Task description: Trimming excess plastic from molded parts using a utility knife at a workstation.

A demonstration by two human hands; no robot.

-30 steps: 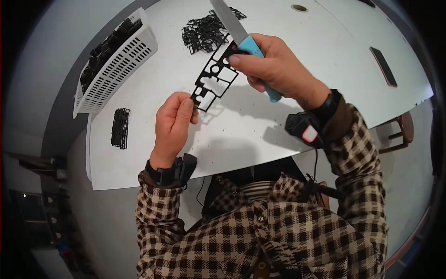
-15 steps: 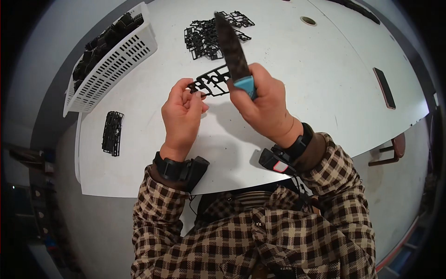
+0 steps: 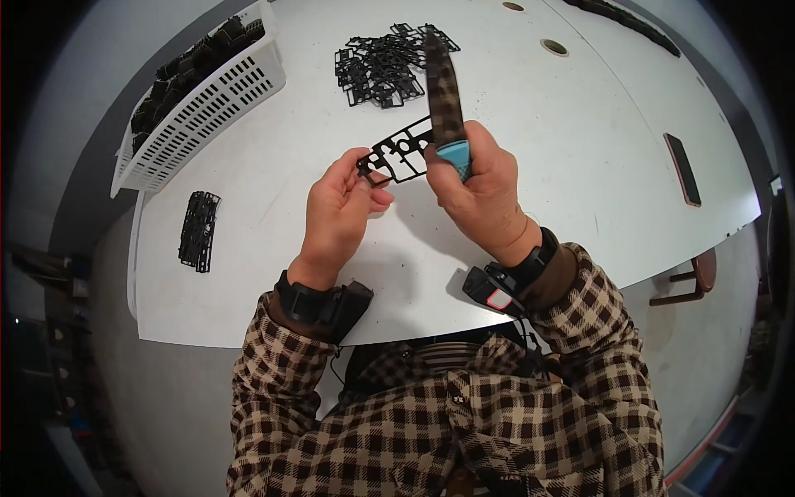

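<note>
So it's a white table (image 3: 571, 124) with a curved edge, and everything here goes by the frame (image 3: 394, 152), the thin black plastic one held up over it. Past the frame there's a messy pile (image 3: 377, 66) of similar black pieces. Left of it and farther out, a white basket (image 3: 207, 95) full of dark parts; left and closer in, a neat stack (image 3: 199, 234). A phone (image 3: 683, 170) sits well off to its right.

The left hand (image 3: 335, 207) pinches the frame's left end, thumb against fingers. At its right end, the right hand (image 3: 480, 186) is wrapped around a knife (image 3: 445, 95), blade pointing away from the body. Can't tell if those fingers also grip the frame, since the thumb and handle cover that end.

Honestly, the blade seems the big worry: it's right by the frame, so a slip could nick a thin bar or, if the left hand slides along, a finger. The bars look skinny too, so twisting or pulling the ends unevenly could snap one. And with a pinch that small, a hard tug might flip it loose.
</note>
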